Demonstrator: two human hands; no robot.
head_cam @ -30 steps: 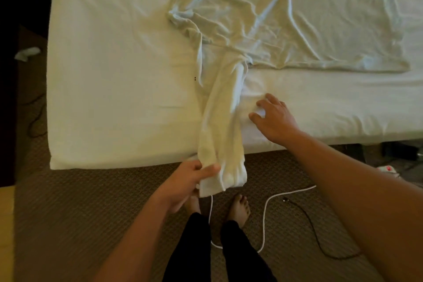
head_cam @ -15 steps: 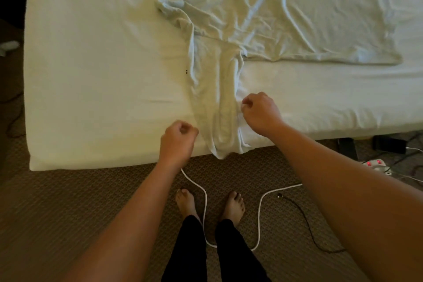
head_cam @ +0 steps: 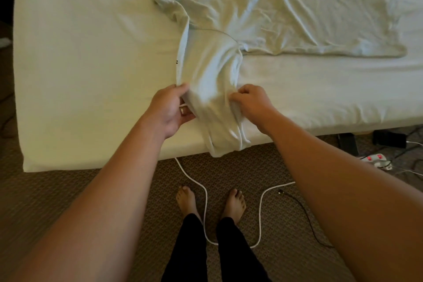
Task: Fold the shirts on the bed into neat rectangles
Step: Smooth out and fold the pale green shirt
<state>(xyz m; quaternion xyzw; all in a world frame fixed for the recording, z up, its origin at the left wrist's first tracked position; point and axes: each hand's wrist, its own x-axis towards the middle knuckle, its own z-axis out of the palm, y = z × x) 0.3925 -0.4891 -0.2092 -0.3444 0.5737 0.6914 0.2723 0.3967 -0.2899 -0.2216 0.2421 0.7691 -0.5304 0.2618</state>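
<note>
- Head view: both hands grip one long sleeve of the pale shirt; the left hand holds its left edge, the right hand pinches its right edge.
- The shirt body lies spread and creased on the bed, while the sleeve's cuff hangs over the near edge.
- Risk, as I judge it: a hard pull on the sleeve could drag the body toward the edge and deepen the creases, spoiling any neat rectangle.
- A white cable runs between the bare feet; a step could snag it.
</note>
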